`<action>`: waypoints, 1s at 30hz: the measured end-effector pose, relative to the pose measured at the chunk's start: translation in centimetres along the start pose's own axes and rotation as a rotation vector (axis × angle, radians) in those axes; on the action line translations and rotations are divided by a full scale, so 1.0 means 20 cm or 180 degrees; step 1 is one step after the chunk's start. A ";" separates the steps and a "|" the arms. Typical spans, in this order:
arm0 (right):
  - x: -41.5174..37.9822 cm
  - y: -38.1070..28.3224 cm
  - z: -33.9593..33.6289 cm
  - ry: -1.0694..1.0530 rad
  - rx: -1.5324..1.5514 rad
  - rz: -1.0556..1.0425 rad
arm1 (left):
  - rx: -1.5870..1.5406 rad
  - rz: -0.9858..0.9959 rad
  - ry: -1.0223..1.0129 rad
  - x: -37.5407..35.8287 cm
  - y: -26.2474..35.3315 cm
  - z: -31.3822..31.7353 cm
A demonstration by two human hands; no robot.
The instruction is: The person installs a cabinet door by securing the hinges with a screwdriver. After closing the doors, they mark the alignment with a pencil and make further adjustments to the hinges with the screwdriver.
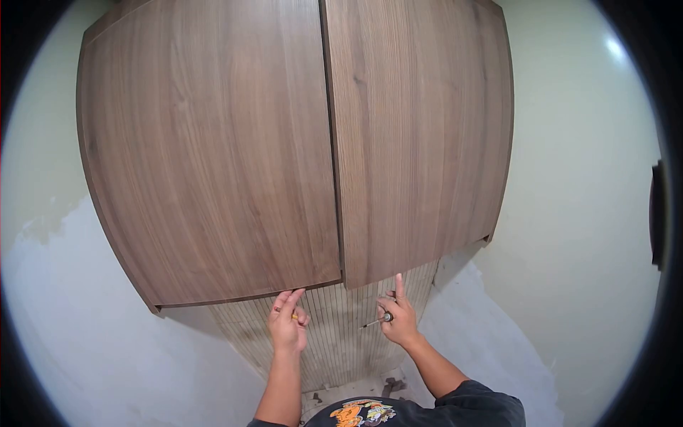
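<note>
Two tall wood-grain cabinet doors fill the upper view, the left door and the right door, with a narrow dark gap between them. The right door's inner edge hangs slightly lower than the left's. My left hand has its fingertips at the bottom edge of the left door. Its other fingers curl round a small thing with yellow and red showing, mostly hidden. My right hand points its index finger up to the bottom edge of the right door. The remaining fingers grip a screwdriver, shaft pointing left.
Below the cabinet is a ribbed, cream-coloured panel. Pale walls, partly patched in white, flank it, such as the right wall. A dark object is at the far right edge. Dark pieces lie on the floor near my body.
</note>
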State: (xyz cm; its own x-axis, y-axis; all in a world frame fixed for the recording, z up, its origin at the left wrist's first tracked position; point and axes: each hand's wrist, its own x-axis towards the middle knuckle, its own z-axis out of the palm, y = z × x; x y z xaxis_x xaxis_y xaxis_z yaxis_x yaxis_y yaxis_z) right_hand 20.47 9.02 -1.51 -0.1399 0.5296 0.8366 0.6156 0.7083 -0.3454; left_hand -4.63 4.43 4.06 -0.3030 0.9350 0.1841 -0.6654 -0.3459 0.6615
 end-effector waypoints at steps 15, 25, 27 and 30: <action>0.03 -0.04 -0.02 0.0009 0.0617 0.0063 | -0.0417 -0.0233 -0.0096 -0.02 0.02 0.03; 0.04 -0.05 0.02 -0.0062 0.1169 0.0606 | -0.0576 -0.0450 0.0169 -0.01 0.00 0.03; 0.04 -0.11 0.05 -0.0104 0.1874 0.1134 | -0.0691 -0.0577 0.0044 -0.01 0.00 0.02; 0.06 -0.18 0.10 -0.0267 0.2463 0.1402 | -0.0852 -0.0751 -0.0170 0.01 0.00 -0.01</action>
State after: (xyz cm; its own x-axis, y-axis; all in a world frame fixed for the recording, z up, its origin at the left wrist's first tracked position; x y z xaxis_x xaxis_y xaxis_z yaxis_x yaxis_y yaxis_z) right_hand 16.47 8.09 -0.18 -0.0894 0.8388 0.5370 -0.0645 0.5331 -0.8436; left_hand -4.82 4.64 4.05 -0.0883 0.9919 0.0914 -0.8700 -0.1214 0.4778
